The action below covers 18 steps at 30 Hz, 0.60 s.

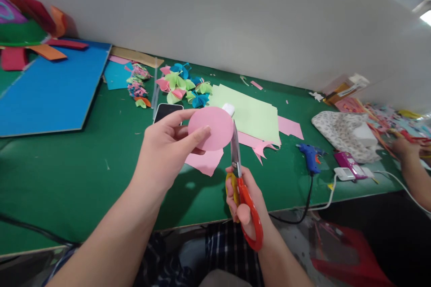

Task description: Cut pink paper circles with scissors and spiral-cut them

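A round piece of pink paper [215,128] is pinched between the thumb and fingers of my left hand [164,148], held up above the table. My right hand [251,188] grips a pair of scissors [251,215] with one red and one yellow handle. Their blades point upward, right at the circle's right edge, and look nearly closed. Beneath the circle lies a torn-edged pink paper scrap [207,163]. Light green sheets [251,112] rest behind it, with more pink paper [291,127] under and beside them. A phone [164,111] is partly hidden behind my left hand.
Folded paper flowers [178,83] and small paper bundles [136,85] sit at the back. A blue board [67,94] covers the left side. To the right are a blue glue gun [310,158], a patterned cloth [343,132] and another person's hand [404,145].
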Available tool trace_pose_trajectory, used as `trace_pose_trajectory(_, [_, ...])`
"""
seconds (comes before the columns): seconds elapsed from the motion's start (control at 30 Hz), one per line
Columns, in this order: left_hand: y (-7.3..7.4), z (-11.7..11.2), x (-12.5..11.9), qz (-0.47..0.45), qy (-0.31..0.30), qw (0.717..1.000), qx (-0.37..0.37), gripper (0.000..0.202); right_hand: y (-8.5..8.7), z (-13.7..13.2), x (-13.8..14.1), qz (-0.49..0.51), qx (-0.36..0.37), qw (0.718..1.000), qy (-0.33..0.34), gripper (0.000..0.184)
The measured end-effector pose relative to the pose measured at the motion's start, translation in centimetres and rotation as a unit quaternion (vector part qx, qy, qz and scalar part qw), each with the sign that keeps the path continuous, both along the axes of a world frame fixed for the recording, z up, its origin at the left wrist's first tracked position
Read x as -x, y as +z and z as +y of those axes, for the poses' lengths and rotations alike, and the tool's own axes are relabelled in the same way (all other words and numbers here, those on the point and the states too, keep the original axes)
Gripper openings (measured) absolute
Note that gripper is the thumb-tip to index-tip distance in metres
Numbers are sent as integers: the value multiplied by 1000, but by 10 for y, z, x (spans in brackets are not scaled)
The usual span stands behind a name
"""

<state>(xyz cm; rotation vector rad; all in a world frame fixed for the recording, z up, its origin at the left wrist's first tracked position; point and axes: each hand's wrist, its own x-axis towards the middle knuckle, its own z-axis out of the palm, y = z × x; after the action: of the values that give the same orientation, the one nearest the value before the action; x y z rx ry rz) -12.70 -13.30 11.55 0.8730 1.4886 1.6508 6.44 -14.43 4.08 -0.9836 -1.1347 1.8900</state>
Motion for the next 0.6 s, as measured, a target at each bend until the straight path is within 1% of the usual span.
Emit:
trace_pose_trajectory(0.13, [1, 0, 0, 6, 7, 1000, 7, 37, 1, 0, 0, -8, 20, 1000, 3, 88])
trace_pose_trajectory(0.2, [1, 0, 0, 13, 12, 1000, 11, 37, 1, 0, -1, -12, 17, 1000, 1, 87])
trace_pose_trajectory(0.37, [2, -1, 1, 20, 15, 1000, 5, 36, -1, 0, -3, -15, 12, 1000, 1, 71])
trace_pose_trajectory(0.47, [2, -1, 1, 3, 15, 1000, 1, 37, -4, 0, -5, -12, 12, 1000, 1, 73])
trace_pose_trajectory(0.6, [3, 0, 1, 0, 17, 1000, 4, 37, -5, 1, -6, -18, 6, 1000, 11, 62])
